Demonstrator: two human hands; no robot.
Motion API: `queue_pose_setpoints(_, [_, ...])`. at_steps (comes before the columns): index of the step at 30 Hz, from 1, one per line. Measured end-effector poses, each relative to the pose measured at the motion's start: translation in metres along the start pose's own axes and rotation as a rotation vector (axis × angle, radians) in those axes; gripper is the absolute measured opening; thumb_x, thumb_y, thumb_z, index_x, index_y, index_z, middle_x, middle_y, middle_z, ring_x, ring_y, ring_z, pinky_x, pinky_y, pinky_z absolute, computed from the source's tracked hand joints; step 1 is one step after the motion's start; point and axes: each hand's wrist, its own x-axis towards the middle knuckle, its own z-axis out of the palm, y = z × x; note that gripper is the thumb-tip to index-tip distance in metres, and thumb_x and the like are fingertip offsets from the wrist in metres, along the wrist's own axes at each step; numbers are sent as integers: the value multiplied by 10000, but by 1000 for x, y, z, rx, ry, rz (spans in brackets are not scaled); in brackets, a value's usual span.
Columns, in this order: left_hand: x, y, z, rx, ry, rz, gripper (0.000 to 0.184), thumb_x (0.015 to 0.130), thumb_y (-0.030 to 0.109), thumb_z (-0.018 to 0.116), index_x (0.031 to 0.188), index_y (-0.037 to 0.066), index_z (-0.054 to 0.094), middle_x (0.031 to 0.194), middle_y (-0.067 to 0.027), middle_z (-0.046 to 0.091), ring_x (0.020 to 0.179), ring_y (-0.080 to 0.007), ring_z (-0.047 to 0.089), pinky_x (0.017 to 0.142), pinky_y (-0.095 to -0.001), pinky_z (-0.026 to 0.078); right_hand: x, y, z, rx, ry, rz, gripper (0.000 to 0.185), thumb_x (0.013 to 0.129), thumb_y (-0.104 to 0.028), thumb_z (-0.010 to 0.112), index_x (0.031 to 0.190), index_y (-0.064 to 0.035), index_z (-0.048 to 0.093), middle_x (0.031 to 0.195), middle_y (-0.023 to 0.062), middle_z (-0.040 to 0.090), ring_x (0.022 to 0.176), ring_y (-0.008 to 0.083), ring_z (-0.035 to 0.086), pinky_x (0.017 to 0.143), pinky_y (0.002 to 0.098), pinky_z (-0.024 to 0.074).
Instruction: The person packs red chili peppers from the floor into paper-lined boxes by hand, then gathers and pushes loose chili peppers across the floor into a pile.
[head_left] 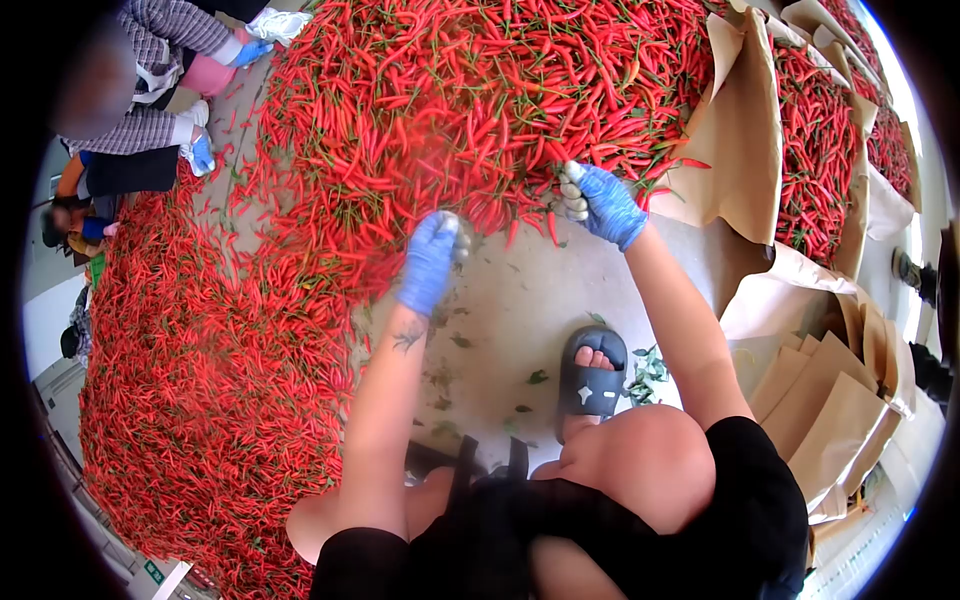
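Observation:
My left hand (435,255), in a blue glove with whitish fingertips, hovers over the near edge of a big pile of red chili peppers (440,100). Its fingers are curled closed and slightly blurred; what they hold, if anything, is hidden. To the right, my right hand (605,205), gloved the same way, is at the pile's front edge with thumb and fingers pinched together. Red peppers and green stems lie right by those fingertips, but I cannot make out what is between them. The peppers are loose and many have green stems.
Tall brown paper bags (815,150) filled with chili peppers stand on the right, with folded brown paper bags (825,410) below them. Another pepper heap (210,420) spreads along the left. A co-worker's gloved hand (200,155) is at upper left. Leaves lie by my sandal (592,375).

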Motion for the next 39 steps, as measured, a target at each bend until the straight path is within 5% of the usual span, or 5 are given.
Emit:
queue_pose_setpoints(12, [-45,-54,-4,145,-209,-288,148,845,167,530,907,36,559,844,-44,581,797,-121,574,689,-262,491,-17,71,-7,480,399,269,155,817,-215,617,791,-80,544,594,-12,517,471,117,489,413,235,414])
queue_pose_setpoints(19, [-79,-37,-15,1127,-1295,-208,297,729,218,564,981,70,612,929,-149,626,867,-264,599,789,-373,463,-82,145,14,-1858,-723,-41,352,778,-315,565,1042,-83,578,949,122,619,891,302,574,785,394,445])
queue_pose_setpoints(25, [-61,-36,11,1395,-980,-86,412,776,245,527,1150,73,524,1113,-159,560,996,-308,544,880,-362,420,-23,16,-12,-1501,825,-393,165,759,-198,571,842,-68,629,737,140,623,664,325,599,637,385,496])
queue_pose_setpoints(33, [28,-31,97,1615,-300,751,421,826,197,417,1240,127,447,1335,-98,379,1220,-272,371,979,-442,314,-2,-14,-42,-2023,677,-315,294,754,-247,567,1009,-100,565,968,134,571,853,307,578,726,422,470])
queue_pose_setpoints(39, [38,18,66,2049,-371,590,376,846,158,382,1202,192,499,1347,-48,382,1234,-215,362,974,-474,275,2,3,-57,-1941,506,-233,194,792,-236,526,872,-91,627,908,136,591,792,314,586,707,412,469])
